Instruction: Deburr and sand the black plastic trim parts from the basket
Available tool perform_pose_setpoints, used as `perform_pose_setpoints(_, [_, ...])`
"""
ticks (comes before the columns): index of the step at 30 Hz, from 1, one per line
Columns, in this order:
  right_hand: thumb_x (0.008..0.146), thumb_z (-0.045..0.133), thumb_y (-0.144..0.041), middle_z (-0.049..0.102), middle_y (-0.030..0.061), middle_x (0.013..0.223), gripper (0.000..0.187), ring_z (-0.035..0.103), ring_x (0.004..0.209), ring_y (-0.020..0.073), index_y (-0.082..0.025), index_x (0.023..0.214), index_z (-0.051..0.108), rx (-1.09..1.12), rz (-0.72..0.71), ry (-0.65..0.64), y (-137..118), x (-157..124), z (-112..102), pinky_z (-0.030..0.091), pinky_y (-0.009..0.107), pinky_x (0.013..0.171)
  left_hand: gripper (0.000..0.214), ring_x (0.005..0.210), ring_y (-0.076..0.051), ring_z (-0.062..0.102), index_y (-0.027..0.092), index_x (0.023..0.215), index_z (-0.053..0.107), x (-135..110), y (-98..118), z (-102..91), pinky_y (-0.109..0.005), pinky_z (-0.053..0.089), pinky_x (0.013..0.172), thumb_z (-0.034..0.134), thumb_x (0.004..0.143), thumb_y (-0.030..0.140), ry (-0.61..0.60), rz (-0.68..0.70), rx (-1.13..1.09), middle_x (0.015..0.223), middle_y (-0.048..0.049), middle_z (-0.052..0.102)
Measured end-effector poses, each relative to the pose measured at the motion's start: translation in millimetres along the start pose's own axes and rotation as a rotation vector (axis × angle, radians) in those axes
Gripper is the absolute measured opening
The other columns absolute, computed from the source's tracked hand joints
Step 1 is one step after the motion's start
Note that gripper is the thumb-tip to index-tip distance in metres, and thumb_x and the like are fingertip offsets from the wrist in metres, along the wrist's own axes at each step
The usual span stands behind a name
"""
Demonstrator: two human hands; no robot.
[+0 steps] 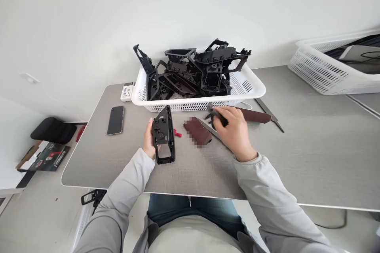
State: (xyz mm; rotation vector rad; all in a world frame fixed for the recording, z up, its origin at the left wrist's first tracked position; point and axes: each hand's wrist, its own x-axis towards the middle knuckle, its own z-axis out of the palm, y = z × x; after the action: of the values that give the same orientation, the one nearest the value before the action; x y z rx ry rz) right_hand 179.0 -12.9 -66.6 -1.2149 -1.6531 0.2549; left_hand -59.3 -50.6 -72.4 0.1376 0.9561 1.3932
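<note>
My left hand (149,138) is closed on the edge of a black plastic trim panel (162,132), held tilted up with its clipped back side towards me. Behind the panel, a small red object (177,134) shows in part. My right hand (234,130) wraps round a dark tool (219,118) with a grey end; the fingers hide most of it. Below that hand lies a flat metal strip (211,128), partly covered. A maroon piece of covering (198,132), blurred in part, rests between my hands. Another maroon piece (257,116) lies beyond my right hand.
A white basket (190,104) heaped with black plastic trim parts (184,75) stands at the back. A flat file (268,112) lies to its right, a phone (115,120) and small white box (127,92) to the left. Another white basket (320,73) is far right.
</note>
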Motion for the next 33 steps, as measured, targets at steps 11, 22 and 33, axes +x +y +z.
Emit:
perform_pose_setpoints(11, [0.082,0.053,-0.012,0.072,0.0138,0.096,0.025,0.067,0.089,0.0286,-0.018,0.097,0.073,-0.450,0.003,-0.506,20,-10,14,0.052,0.040,0.074,0.031,0.038,-0.012,0.057,0.014,0.076,0.069,-1,4,-1.3,-0.022,0.045,0.039,0.057,0.091,0.038,-0.006,0.062,-0.085,0.059,-0.0027,0.069])
perform_pose_setpoints(22, [0.087,0.056,-0.021,0.073,0.0075,0.109,0.026,0.070,0.094,0.0227,-0.021,0.108,0.071,-0.571,0.212,-0.739,25,-13,-20,0.051,0.029,0.075,0.034,0.024,-0.005,0.033,0.014,0.066,0.060,10,-1,-14.8,-0.017,0.018,0.027,0.064,0.085,0.041,-0.092,-0.007,-0.068,0.043,0.0030,0.053])
perform_pose_setpoints(33, [0.085,0.051,-0.013,0.070,0.0210,0.107,0.028,0.068,0.100,0.0341,-0.010,0.109,0.067,-0.796,0.408,-0.739,37,6,-24,0.051,0.038,0.075,0.032,0.034,-0.009,0.052,0.015,0.064,0.063,3,4,-8.2,-0.020,0.042,0.039,0.061,0.088,0.036,0.020,0.037,-0.092,0.049,0.0016,0.060])
